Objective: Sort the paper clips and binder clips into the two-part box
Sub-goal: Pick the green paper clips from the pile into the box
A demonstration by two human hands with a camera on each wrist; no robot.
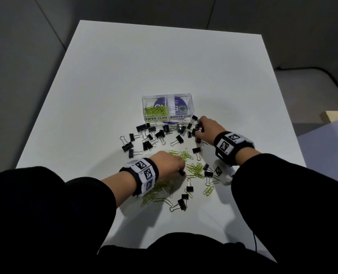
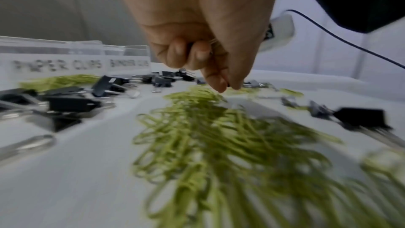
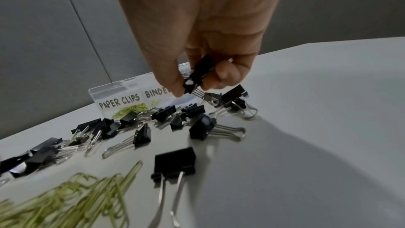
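A clear 2-compartment box (image 1: 167, 109) stands on the white table (image 1: 124, 76), its front lettered PAPER CLIPS on the left and BINDER CLIPS on the right. A small heap of lime-green paper clips (image 1: 156, 111) lies in the left compartment. Black binder clips (image 1: 150, 135) with silver wire handles lie scattered just in front of the box; more green paper clips (image 1: 195, 168) spread nearer the person. The right hand (image 1: 208, 128) pinches a black binder clip (image 3: 197, 71) between thumb and curled fingers. The left hand (image 1: 169, 162) has its fingers curled, its fingertips (image 2: 221, 84) pinched just above the green pile; the left wrist view is too blurred to tell what it holds.
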